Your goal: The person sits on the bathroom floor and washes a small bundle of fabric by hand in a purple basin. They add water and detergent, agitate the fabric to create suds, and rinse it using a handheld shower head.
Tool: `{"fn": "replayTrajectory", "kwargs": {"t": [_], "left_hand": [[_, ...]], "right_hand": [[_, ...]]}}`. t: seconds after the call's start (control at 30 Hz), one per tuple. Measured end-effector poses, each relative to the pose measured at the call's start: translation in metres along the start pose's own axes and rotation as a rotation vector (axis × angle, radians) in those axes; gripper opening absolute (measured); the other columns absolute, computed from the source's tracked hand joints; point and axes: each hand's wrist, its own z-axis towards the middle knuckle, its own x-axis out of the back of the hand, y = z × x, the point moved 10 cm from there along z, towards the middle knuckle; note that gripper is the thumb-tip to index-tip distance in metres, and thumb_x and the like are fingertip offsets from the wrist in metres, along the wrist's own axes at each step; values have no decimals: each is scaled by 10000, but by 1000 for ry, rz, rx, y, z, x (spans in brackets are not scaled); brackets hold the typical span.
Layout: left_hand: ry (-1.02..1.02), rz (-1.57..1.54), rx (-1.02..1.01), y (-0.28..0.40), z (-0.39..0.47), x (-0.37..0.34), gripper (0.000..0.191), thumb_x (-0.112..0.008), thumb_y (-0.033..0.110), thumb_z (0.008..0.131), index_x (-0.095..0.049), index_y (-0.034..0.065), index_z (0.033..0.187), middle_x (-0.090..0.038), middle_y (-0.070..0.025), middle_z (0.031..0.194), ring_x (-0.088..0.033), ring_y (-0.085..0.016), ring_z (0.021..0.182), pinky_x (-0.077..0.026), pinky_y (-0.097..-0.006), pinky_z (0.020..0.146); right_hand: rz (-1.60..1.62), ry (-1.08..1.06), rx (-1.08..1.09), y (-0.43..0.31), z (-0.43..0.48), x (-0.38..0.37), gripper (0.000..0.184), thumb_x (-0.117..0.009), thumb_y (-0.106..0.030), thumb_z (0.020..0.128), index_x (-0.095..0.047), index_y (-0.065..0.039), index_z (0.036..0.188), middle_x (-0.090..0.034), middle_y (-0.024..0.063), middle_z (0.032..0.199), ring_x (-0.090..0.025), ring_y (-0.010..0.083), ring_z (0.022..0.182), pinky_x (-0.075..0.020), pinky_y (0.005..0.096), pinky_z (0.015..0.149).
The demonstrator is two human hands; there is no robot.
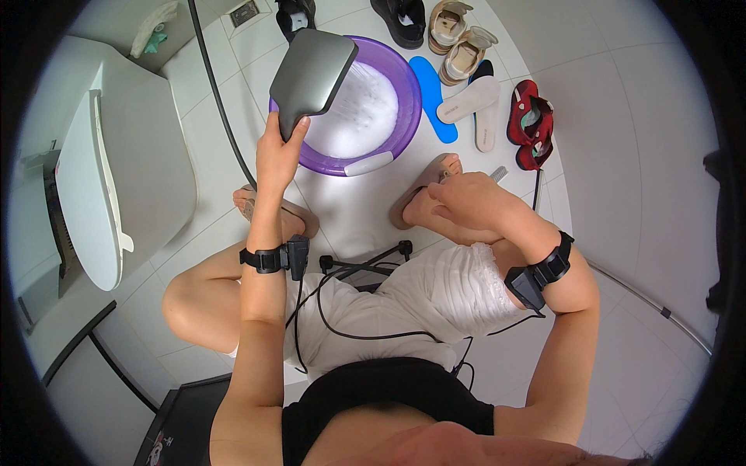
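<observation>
My left hand (278, 152) grips the handle of a wide grey hand shower (315, 70). Fine jets of water fall from it into a purple plastic basin (411, 99), where thick white foam (364, 119) covers the contents. The head hides the basin's upper left part. My right hand (466, 198) hangs loosely above my right foot, fingers slightly bent and apart, with nothing visible in it. Just past its knuckles, the bristles of a small brush (499, 173) show; its other end is hidden behind the hand.
A blue insole (433, 99) and pale insoles (469, 99) lie right of the basin. Beige shoes (460, 58), red shoes (529, 119) and black shoes (402, 20) stand around. A black hose (215, 99) runs past my left arm. At left is a toilet (145, 151); cables (373, 336) cross my lap.
</observation>
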Motion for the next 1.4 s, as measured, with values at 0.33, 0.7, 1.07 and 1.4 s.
{"fn": "replayTrajectory", "kwargs": {"t": [0.33, 0.7, 1.07, 1.4], "left_hand": [[5, -9, -15, 1, 0, 1, 466, -666, 420, 957, -592, 12, 1168, -616, -108, 734, -588, -228, 672, -467, -368, 651], [8, -12, -10, -1, 1, 2, 477, -676, 420, 950, -595, 9, 1178, -632, -113, 764, -598, -229, 697, -476, -368, 677], [67, -39, -74, 2, 1, 5, 363, -690, 366, 966, -566, 25, 946, -544, -28, 677, -527, -120, 582, -435, -299, 551], [-5, 36, -6, -2, 3, 10, 498, -658, 467, 945, -585, 21, 1155, -662, -157, 786, -646, -295, 735, -487, -400, 699]], "right_hand": [[24, -23, -55, 7, 2, -7, 219, -630, -245, 910, -649, -52, 1010, -703, 180, 881, -685, 396, 801, -529, 495, 715], [38, -20, -77, 10, 3, -9, 226, -638, -241, 901, -645, -38, 1002, -700, 178, 892, -683, 395, 806, -530, 491, 712], [25, -18, -64, 7, 2, -6, 230, -639, -238, 898, -655, -42, 1016, -705, 177, 893, -684, 393, 806, -532, 491, 714], [43, -39, -80, 7, 6, -3, 236, -627, -235, 896, -660, -55, 1044, -703, 182, 912, -685, 393, 852, -537, 494, 744]]}}
